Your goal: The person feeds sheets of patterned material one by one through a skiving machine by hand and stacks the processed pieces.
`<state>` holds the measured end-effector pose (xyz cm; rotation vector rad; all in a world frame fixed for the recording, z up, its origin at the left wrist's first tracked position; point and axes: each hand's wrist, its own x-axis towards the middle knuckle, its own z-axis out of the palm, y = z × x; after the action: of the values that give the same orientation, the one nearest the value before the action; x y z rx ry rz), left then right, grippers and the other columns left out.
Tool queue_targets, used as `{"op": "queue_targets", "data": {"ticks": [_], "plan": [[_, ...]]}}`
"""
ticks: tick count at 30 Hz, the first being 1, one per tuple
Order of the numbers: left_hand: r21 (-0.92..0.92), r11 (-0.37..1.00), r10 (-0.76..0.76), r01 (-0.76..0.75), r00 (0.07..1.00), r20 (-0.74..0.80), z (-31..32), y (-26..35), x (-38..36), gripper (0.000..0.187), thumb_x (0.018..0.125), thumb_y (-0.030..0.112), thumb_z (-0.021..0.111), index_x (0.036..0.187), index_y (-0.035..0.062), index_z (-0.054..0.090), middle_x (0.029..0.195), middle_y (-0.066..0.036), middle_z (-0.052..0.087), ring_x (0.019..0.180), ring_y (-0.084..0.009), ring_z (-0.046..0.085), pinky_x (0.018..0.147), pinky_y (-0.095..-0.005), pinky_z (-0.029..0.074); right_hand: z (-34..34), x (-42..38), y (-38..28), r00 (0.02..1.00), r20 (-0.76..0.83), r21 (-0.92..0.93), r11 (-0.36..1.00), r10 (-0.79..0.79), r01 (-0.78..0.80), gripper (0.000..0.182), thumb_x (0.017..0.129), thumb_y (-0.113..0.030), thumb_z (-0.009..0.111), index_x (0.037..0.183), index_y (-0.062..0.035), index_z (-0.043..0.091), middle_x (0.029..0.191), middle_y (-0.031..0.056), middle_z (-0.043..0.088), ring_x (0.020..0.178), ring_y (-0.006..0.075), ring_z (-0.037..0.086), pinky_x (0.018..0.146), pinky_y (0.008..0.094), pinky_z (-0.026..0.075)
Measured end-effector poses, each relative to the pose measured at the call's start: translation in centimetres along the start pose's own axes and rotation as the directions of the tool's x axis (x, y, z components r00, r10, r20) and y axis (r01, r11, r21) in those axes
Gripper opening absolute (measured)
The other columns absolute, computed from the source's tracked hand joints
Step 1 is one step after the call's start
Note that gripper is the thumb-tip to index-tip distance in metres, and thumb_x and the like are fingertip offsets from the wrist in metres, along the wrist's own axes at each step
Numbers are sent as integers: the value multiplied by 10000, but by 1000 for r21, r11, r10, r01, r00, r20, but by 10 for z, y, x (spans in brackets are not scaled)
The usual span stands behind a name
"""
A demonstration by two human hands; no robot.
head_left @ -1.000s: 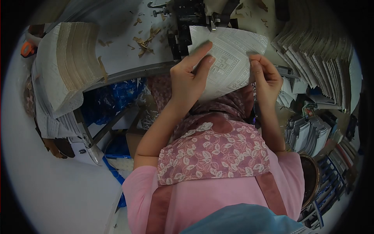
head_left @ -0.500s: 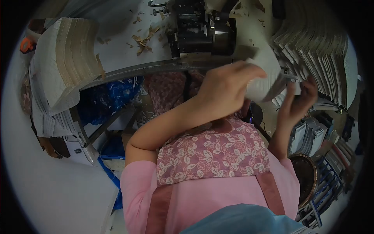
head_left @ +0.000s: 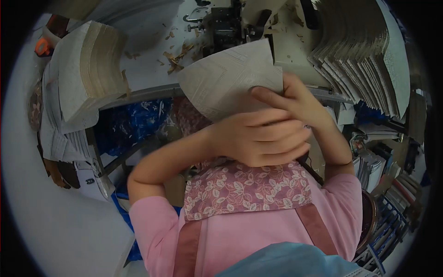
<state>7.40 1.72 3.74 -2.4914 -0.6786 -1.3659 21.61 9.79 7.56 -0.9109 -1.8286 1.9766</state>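
A pale grey sheet with an embossed line pattern [head_left: 230,81] is held up in front of the sewing machine [head_left: 224,27] and covers its lower part. My right hand [head_left: 297,99] grips the sheet's right edge, thumb on the near face and fingers behind. Just below, my left hand [head_left: 263,138] crosses in front of the sheet's lower edge and my right wrist. Its fingers are stretched out and slightly apart, with the thumb hidden; nothing shows in them.
Thick stacks of similar pale sheets stand at the right [head_left: 355,55] and left [head_left: 87,69] of the white table [head_left: 147,60]. Brownish scraps [head_left: 177,57] lie beside the machine. Blue plastic [head_left: 134,122] hangs below the table edge. An orange-handled tool [head_left: 43,47] is at far left.
The sheet has moved left from near the right stack and now faces me broadside. My right hand has come inward with it. My left hand has dropped lower, its fingers now pointing right.
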Motion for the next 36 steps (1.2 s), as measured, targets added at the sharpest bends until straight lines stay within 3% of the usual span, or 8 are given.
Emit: {"op": "queue_targets", "data": {"ticks": [2,4,8,10,13,20,23,36], "plan": [[135,878,-383,458,845,-374,-12,-7,-43,508,868,331,638,1255,32,503,1195,-87,575,1076,-208,555,1019,-383,342,3,-9,13,999,-44,160,987,5,2,258,932,-138,584,1132,25,577,979,25,642,903,62,543,797,238,456],[-199,531,-799,824,409,-440,-12,-7,-58,614,923,326,602,1374,3,340,1230,-120,546,1110,-226,539,1039,-390,324,18,-9,31,992,-117,206,976,-53,76,270,926,-104,589,1171,4,555,999,17,628,928,55,531,800,232,447],[-568,-58,-992,821,17,126,-36,6,-93,729,922,188,624,1455,-14,169,1298,-171,511,1181,-207,492,996,-324,364,55,9,63,845,-514,111,966,-144,232,356,875,-45,643,1171,-23,445,892,45,641,760,70,576,638,222,457],[-536,-22,-998,844,11,57,-35,4,-91,723,913,124,626,1463,1,172,1263,-165,537,1142,-184,516,962,-290,386,64,20,84,705,-671,-20,956,-229,292,398,862,-63,661,1140,-65,377,789,59,646,605,70,563,525,226,434],[-505,-19,-1000,863,-13,15,-37,0,-86,707,908,89,628,1467,36,199,1154,-163,599,1034,-160,570,871,-252,438,53,16,78,827,-550,-157,987,-115,34,325,861,-55,655,1121,-55,459,762,43,653,601,51,543,523,218,420],[-223,160,-987,962,150,-61,-34,-21,-83,480,885,71,654,1339,58,501,1141,-112,650,1025,-132,598,903,-241,434,46,45,95,788,-592,-36,982,-171,187,147,882,-32,610,1025,-40,643,683,-10,603,610,12,484,541,186,387],[-268,51,-998,962,42,-40,-35,-25,-76,328,887,83,655,1211,47,624,1167,-102,646,1058,-127,587,913,-235,431,39,46,90,818,-564,-3,991,-114,136,156,884,-33,608,1036,-38,647,692,-27,597,614,0,469,549,174,379],[-289,127,-990,949,141,28,-13,-30,-65,281,885,58,646,1164,31,650,1078,-108,681,959,-100,619,837,-218,469,14,29,95,745,-662,11,993,-80,117,143,897,-48,611,1024,-14,667,696,-87,524,593,-17,376,523,152,301]]}}
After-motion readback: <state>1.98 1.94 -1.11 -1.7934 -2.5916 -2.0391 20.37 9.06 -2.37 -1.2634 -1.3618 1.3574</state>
